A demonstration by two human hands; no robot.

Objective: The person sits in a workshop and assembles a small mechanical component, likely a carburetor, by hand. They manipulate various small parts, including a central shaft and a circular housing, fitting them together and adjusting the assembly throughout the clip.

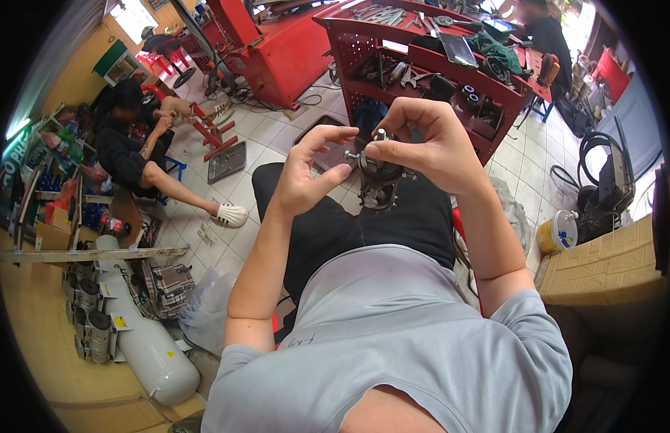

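Daylight filled the workshop evenly, brightest at the top edge, where the openings were blown out to white. Shadows on the tiled floor were soft and short. Fisheye distortion bent straight lines toward the rim, which fell to black. The centre was sharp; the far edges were softer.
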